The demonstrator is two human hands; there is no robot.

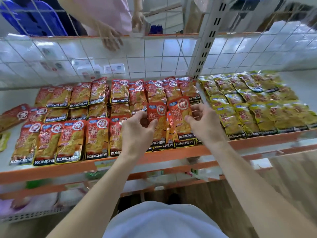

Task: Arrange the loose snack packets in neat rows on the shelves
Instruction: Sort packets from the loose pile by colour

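Observation:
Red KONCHEW snack packets (72,138) lie flat in rows across the white shelf with an orange front edge (72,166). My left hand (137,133) pinches one red packet (157,122) at its left side. My right hand (204,122) grips a second red packet (181,115) beside it. Both held packets are lifted slightly above the front row near the shelf's middle. More red packets lie under them, partly hidden by my hands.
Yellow-green packets (253,107) fill the right half of the shelf. A slotted metal upright (204,48) and wire grid (120,54) back the shelf. Another person's hand (111,38) reaches behind the grid. A loose red packet (13,115) lies at far left. Lower shelves sit below.

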